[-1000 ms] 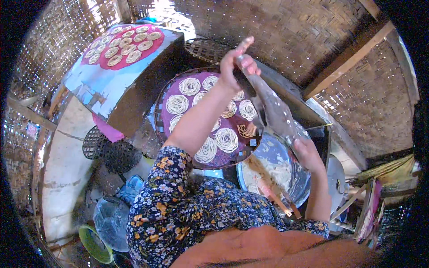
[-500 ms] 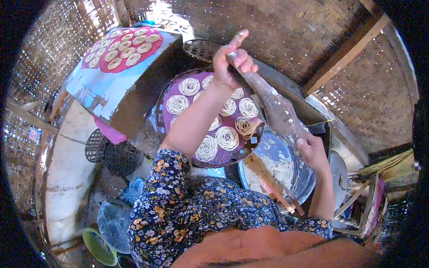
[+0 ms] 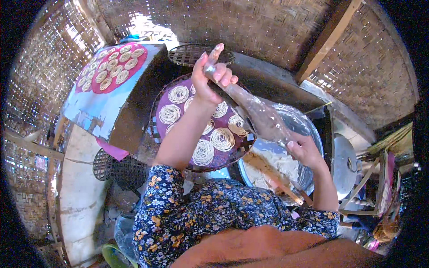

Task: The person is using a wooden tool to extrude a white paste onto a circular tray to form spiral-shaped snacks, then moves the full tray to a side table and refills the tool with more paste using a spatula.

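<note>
My left hand [image 3: 203, 85] is closed round the narrow upper end of a long, tapered, dough-smeared piping bag [image 3: 263, 115]. At its wider lower end, my right hand [image 3: 308, 152] pinches the bag with thumb and fingers. The bag slants across the space over a round woven tray [image 3: 157, 107] and a metal basin [image 3: 318, 138], touching neither as far as I can see. Pale coils of noodle-like dough [image 3: 222, 139] lie on the tray's purple cloth [image 3: 178, 154]; my left forearm and the bag cover some. Pale dough [image 3: 286, 165] lies in the basin.
Wooden sticks [image 3: 292, 195] lie across the basin. At the far left, more coils rest on a red cloth [image 3: 100, 87] over a blue-white board [image 3: 111, 105]. An openwork basket [image 3: 201, 52] stands behind the tray. A round metal lid [image 3: 344, 163] is at the right; woven walls surround me.
My view has tilted a little. Both hands have shifted slightly left with the piping bag, which now covers a coil at the tray's right side. More of the basin's far rim shows.
</note>
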Demonstrator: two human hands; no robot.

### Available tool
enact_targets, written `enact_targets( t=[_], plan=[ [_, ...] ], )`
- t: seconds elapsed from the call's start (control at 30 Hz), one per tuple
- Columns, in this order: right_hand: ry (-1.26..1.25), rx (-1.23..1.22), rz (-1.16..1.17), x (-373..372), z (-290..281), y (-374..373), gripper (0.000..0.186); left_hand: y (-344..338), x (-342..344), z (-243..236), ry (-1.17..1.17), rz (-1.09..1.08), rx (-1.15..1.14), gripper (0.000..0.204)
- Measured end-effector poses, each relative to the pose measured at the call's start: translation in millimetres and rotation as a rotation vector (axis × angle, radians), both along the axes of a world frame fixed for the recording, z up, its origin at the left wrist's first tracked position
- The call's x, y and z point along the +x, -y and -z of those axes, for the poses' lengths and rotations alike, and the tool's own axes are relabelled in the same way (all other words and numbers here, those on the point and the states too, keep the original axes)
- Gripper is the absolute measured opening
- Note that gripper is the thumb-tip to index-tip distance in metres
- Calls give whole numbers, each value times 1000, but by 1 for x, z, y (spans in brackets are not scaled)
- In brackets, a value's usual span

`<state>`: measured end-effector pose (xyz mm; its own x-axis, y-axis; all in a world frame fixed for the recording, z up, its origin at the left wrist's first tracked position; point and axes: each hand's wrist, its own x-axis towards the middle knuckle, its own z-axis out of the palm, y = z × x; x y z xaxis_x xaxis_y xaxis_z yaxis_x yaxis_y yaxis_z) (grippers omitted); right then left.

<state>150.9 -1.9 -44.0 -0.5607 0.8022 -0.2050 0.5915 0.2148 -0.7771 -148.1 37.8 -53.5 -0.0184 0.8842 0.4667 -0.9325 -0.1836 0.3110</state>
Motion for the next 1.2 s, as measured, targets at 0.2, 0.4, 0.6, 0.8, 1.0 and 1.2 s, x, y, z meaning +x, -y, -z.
enact_targets(
  t=[0.2, 0.4, 0.6, 0.8, 1.0, 1.2],
  plan=[
    [-30, -65, 30, 8, 9, 3, 41, -25, 14, 48, -144, 381, -227, 54],
    [-124, -42, 70, 4, 12, 1, 38, -19, 40, 111, -1180, 278, -383, 44],
    [-93, -33, 143, 4, 23, -3, 38, -18, 33, 135, -1390, 136, -348, 42],
    [-176, -38, 248, 14, 30, -2, 34, -11, 43, 107, -1705, -212, -389, 42],
    [-213, -34, 266, 24, 28, 7, 33, 17, 25, 105, -2365, -758, 389, 50],
    [-300, -51, 222, 16, 27, 8, 35, 41, 26, 43, -2257, -1268, 216, 74]
  ],
)
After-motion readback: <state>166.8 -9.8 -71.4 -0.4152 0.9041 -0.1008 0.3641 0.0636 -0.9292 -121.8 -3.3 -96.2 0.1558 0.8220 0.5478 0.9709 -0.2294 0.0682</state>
